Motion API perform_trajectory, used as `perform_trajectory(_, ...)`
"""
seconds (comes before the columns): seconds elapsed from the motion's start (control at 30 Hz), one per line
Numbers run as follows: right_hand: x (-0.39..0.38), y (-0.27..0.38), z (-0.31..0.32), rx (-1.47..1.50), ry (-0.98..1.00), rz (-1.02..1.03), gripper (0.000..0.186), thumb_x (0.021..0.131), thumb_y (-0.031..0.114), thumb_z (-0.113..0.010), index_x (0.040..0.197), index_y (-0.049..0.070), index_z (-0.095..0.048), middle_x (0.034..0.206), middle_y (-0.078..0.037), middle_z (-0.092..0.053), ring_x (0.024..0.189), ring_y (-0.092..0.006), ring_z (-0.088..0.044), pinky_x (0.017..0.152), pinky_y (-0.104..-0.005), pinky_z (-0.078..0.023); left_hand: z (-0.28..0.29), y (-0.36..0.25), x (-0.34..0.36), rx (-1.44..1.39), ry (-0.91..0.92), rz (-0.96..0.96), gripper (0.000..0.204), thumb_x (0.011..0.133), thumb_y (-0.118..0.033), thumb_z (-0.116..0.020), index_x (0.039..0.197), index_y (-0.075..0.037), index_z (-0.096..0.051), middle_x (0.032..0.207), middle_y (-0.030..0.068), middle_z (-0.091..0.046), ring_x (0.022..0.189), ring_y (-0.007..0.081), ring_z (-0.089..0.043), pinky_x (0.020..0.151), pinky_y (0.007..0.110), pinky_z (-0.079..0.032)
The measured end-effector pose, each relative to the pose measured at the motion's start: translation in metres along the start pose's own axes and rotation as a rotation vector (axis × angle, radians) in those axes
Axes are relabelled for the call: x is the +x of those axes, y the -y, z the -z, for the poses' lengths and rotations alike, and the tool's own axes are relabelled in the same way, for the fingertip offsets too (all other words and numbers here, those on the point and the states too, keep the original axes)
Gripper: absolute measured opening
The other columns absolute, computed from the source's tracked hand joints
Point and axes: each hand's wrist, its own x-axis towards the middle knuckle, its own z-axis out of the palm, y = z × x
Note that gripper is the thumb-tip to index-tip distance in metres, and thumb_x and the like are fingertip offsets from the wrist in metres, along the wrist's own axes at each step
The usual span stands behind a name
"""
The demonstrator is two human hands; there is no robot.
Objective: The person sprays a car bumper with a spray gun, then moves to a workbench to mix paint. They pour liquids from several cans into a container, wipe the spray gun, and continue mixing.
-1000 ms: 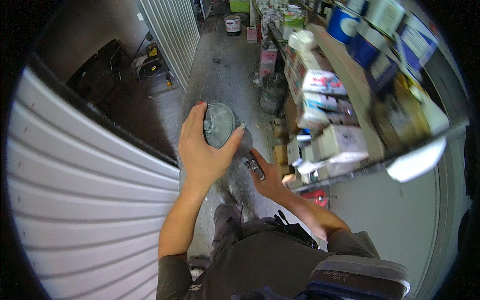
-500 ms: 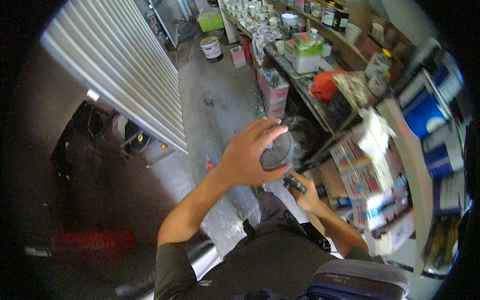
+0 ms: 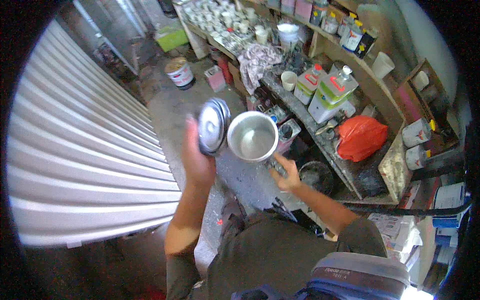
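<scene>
My left hand (image 3: 197, 155) grips a round metal lid (image 3: 212, 125), raised on its side and blurred. Just right of it, an open metal cup (image 3: 252, 136) shows a pale, shiny inside. Below the cup, my right hand (image 3: 287, 175) is closed on the body of what looks like a spray gun (image 3: 275, 166), mostly hidden by the cup and fingers.
On the right, a stained bench (image 3: 350, 177) holds a red bag (image 3: 362, 140), square cans (image 3: 330, 97) and a rag (image 3: 255, 60). Several small cups (image 3: 225, 17) fill its far end. A bucket (image 3: 180, 75) stands on the floor; a corrugated panel (image 3: 95, 150) is at left.
The lid has come off the cup and tilted away to the left in my left hand, exposing the cup's inside. The view has moved toward the bench.
</scene>
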Motion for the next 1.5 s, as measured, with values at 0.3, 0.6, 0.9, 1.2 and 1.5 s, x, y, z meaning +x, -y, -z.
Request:
perform_trajectory(0.3, 0.191, -0.061, -0.061, -0.086, -0.176, -0.372, 0.064, 0.079, -0.001, -0.074, 0.140, -0.002, -0.057, 0.114, -0.027, -0.071, 0.099, -0.0371, -0.074, 0.086, -0.0408, -0.056, 0.052, 0.018, 0.346, -0.315, 0.244, 0.557, 0.069, 0.107, -0.059, -0.030, 0.144, -0.005, -0.052, 0.142, 0.0169, -0.059, 0.133, 0.0370, -0.055, 0.115, 0.055, -0.040)
perform_trajectory(0.6, 0.358, -0.159, -0.100, -0.151, -0.426, -0.675, 0.059, 0.083, 0.001, -0.072, 0.139, -0.006, -0.056, 0.123, -0.026, -0.070, 0.115, -0.0304, -0.070, 0.100, -0.0369, -0.051, 0.081, 0.159, 0.634, -0.017, 0.298, 0.859, 0.053, 0.106, -0.056, -0.039, 0.133, -0.016, -0.061, 0.128, 0.0075, -0.068, 0.118, 0.0299, -0.065, 0.107, 0.057, -0.048)
perform_trajectory(0.9, 0.480, -0.197, -0.098, -0.165, -0.514, -0.866, 0.066, 0.080, -0.002, -0.072, 0.143, -0.003, -0.055, 0.133, -0.024, -0.067, 0.124, -0.0317, -0.066, 0.103, -0.0370, -0.050, 0.028, 0.330, 0.814, 0.156, 0.299, 1.038, 0.059, 0.109, -0.055, -0.031, 0.138, -0.010, -0.056, 0.141, 0.0108, -0.060, 0.130, 0.0303, -0.058, 0.106, 0.050, -0.049)
perform_trajectory(1.2, 0.590, -0.211, -0.147, -0.405, -0.750, -1.078, 0.061, 0.081, 0.002, -0.071, 0.140, -0.002, -0.057, 0.125, -0.025, -0.070, 0.114, -0.0371, -0.070, 0.096, -0.0398, -0.054, 0.007, 0.359, 0.943, 0.938, 1.024, -0.388, 0.059, 0.081, -0.020, -0.079, 0.131, 0.000, -0.056, 0.129, 0.0209, -0.062, 0.123, 0.0430, -0.055, 0.105, 0.053, -0.041)
perform_trajectory(1.5, 0.711, -0.226, -0.141, -0.542, -0.712, -1.297, 0.067, 0.080, 0.000, -0.070, 0.145, 0.011, -0.056, 0.120, -0.022, -0.071, 0.107, -0.0387, -0.071, 0.090, -0.0400, -0.056, -0.026, 0.360, 1.077, 1.169, 1.124, -0.349, 0.095, 0.069, -0.014, -0.088, 0.149, -0.003, -0.038, 0.133, 0.0189, -0.059, 0.128, 0.0397, -0.051, 0.111, 0.049, -0.036)
